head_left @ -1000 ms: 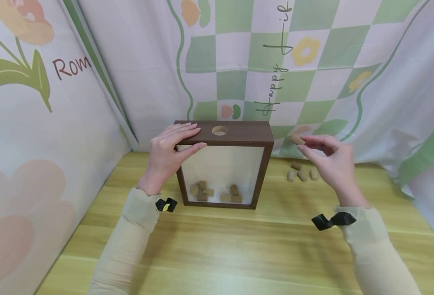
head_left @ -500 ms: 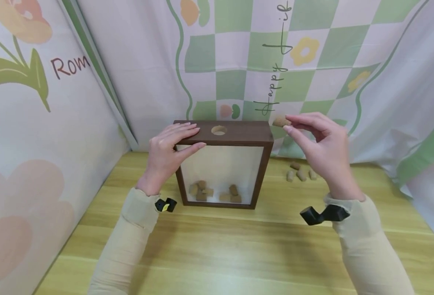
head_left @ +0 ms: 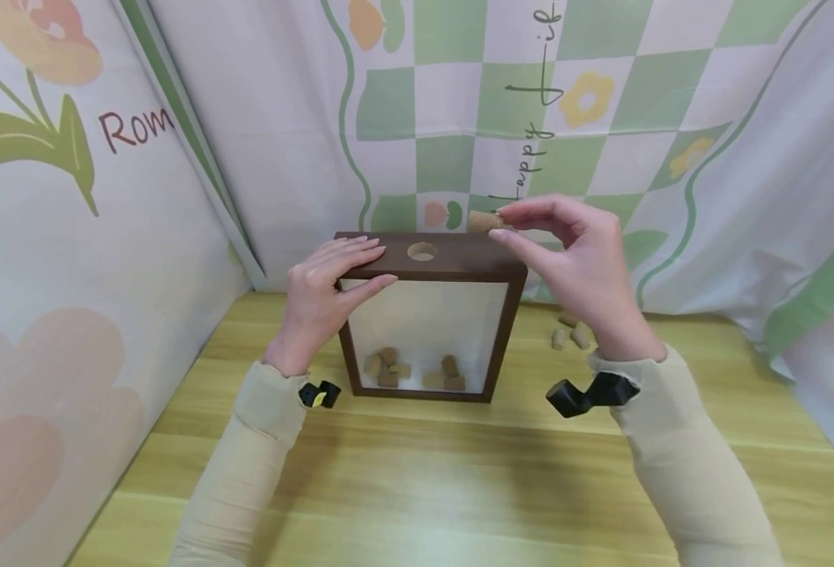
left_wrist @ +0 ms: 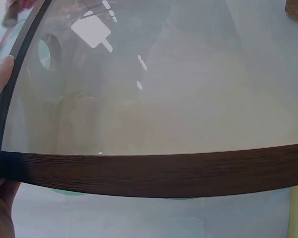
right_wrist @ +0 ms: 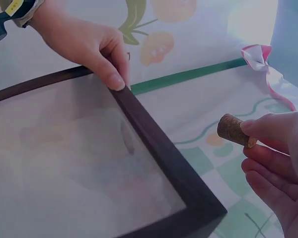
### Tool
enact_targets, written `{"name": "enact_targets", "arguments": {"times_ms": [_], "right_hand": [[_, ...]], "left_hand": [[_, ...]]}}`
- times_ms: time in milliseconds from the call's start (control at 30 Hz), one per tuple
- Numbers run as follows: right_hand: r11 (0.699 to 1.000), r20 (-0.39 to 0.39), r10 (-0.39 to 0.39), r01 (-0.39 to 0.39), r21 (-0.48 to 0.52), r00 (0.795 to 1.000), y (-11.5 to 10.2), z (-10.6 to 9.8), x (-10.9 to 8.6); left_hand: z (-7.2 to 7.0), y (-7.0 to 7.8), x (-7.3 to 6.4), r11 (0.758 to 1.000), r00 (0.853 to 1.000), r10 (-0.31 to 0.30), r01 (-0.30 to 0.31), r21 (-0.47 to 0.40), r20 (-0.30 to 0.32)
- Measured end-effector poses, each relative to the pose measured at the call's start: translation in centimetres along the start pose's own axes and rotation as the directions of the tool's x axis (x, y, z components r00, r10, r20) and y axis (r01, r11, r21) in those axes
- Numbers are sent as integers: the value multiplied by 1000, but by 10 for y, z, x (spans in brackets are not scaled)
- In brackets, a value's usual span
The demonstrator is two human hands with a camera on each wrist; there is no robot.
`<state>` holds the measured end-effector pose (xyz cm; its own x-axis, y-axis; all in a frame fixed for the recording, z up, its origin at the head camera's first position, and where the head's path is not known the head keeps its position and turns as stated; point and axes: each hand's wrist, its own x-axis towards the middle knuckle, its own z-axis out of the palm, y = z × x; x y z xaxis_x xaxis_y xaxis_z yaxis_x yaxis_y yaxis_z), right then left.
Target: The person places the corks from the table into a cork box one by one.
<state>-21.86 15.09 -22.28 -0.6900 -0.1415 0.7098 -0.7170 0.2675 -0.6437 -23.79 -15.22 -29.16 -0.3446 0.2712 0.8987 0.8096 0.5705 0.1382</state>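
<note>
A dark brown wooden shadow box point(head_left: 473, 253) with a clear front stands upright, a round hole point(head_left: 422, 251) in its top. My left hand point(head_left: 328, 287) grips its top left corner, fingers over the top and thumb along the front edge. Between thumb and fingertips my right hand point(head_left: 580, 252) pinches a cork point(head_left: 483, 221), held level above the right part of the box's top, to the right of the hole. The right wrist view shows one end of this cork point(right_wrist: 230, 130) pointing away from the fingers. Several corks point(head_left: 388, 370) lie in two heaps at the bottom inside the box.
Loose corks point(head_left: 558, 339) lie on the wooden table point(head_left: 417, 488) to the right of the box, partly hidden behind my right wrist. A checked green and white curtain point(head_left: 502, 102) hangs close behind the box, and a printed cloth point(head_left: 48, 260) borders the left side.
My right hand has carried the cork up and left, from beside the box to over its top. The left hand and the box have stayed in place.
</note>
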Motion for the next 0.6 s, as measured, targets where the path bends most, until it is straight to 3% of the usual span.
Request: {"name": "enact_targets", "arguments": {"times_ms": [267, 433, 600], "right_hand": [[998, 117, -30, 36, -56, 993, -3, 19, 18], [988, 199, -5, 35, -148, 980, 0, 28, 28], [985, 266, -5, 50, -162, 964, 3, 34, 35]], "left_hand": [[2, 0, -1, 1000, 1000, -13, 13, 4, -7], [1, 0, 0, 1000, 1000, -11, 11, 10, -2], [1, 0, 1, 1000, 1000, 5, -5, 13, -6]]}}
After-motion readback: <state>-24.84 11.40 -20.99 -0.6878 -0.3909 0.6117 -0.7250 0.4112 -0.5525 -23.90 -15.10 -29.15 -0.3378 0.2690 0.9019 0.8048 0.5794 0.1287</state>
